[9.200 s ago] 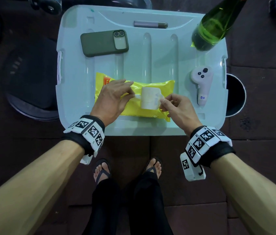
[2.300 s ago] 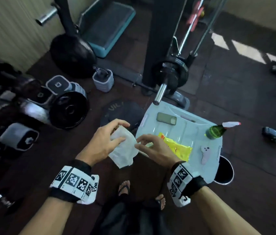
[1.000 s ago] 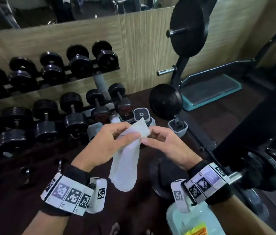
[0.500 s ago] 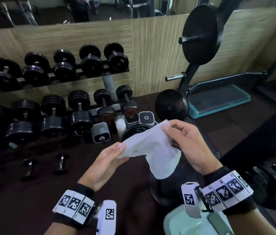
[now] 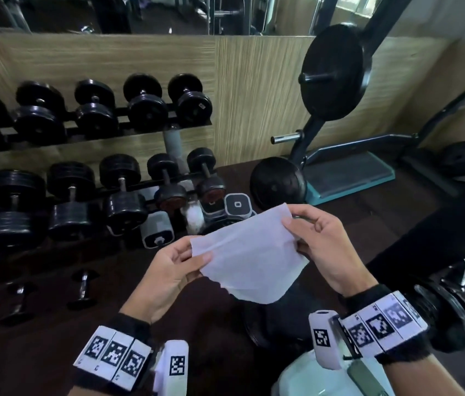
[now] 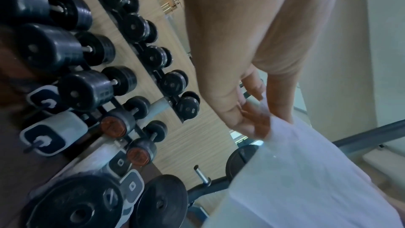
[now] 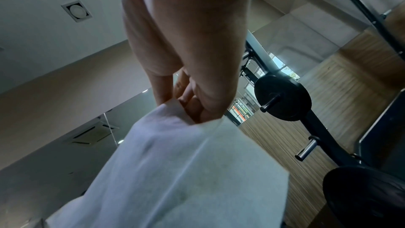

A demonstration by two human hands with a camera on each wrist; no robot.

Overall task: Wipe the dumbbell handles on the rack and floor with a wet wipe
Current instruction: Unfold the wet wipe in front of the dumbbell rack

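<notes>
A white wet wipe [image 5: 249, 257] hangs spread out between both hands in front of me. My left hand [image 5: 179, 267] pinches its left corner between thumb and fingers, and the wipe [image 6: 306, 179] fills the lower right of the left wrist view. My right hand [image 5: 311, 241] pinches the right edge, with the wipe [image 7: 179, 171] draping below it. Black dumbbells [image 5: 145, 107] sit in two rows on the rack [image 5: 111, 130] beyond my hands. Two small dumbbells [image 5: 82, 290] lie on the dark floor at the left.
White-ended adjustable dumbbells [image 5: 158, 232] stand on the floor by the rack's foot. A plate tree [image 5: 334, 72] with black weight plates rises at the right, with a teal step platform [image 5: 348, 178] behind it. A pale plastic bin lid [image 5: 297, 378] shows at the bottom edge.
My hands have pulled apart and spread the wipe flatter between them; one second ago it hung folded from both hands held close together. The view has shifted slightly.
</notes>
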